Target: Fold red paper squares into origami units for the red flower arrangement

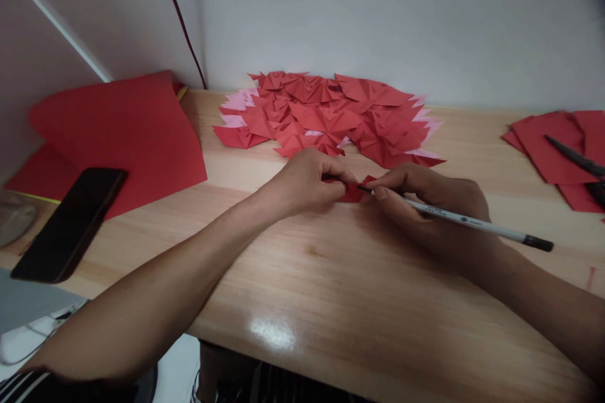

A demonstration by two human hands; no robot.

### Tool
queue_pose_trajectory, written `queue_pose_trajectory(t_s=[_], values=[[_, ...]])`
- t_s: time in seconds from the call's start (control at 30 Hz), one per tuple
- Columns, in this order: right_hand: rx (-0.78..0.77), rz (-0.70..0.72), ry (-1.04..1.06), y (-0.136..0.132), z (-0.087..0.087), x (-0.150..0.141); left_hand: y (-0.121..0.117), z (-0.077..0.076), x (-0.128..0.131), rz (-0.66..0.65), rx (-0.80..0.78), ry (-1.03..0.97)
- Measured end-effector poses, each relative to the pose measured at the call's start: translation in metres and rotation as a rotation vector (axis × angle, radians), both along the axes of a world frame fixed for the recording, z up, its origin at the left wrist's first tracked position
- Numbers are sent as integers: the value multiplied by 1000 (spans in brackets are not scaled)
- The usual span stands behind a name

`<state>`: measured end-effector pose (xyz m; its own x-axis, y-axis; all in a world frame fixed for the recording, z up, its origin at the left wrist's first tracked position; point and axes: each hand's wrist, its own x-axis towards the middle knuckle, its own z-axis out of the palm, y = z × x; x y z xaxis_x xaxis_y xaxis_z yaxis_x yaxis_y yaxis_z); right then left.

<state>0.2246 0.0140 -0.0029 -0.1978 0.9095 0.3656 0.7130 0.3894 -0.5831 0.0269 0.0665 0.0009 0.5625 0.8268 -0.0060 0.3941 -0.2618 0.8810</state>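
Observation:
My left hand [307, 181] is closed, pinching a small folded red paper piece [353, 192] against the wooden table [331, 289]. My right hand [430, 198] grips a white pen with a black cap [472, 222]; its tip touches the paper piece between my two hands. Just behind my hands lies a pile of folded red and pink paper pieces [326, 114].
A large red paper sheet [123, 129] lies at the left with a black phone [70, 221] resting on its near edge. More red sheets [558, 145] lie at the far right with black scissors [579, 160] on them. A white wall rises behind the table.

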Motion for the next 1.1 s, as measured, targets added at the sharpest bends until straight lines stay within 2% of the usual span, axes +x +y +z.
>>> queue_pose_trajectory(t_s=[0.57, 0.77, 1.1], values=[[2, -39, 63, -1, 4, 4, 0, -1, -1, -6, -39, -23], [32, 15, 29, -1, 3, 6, 1, -1, -1, -23, -5, -45], [29, 30, -4, 0, 2, 7, 0, 0, 0, -13, -9, -19]])
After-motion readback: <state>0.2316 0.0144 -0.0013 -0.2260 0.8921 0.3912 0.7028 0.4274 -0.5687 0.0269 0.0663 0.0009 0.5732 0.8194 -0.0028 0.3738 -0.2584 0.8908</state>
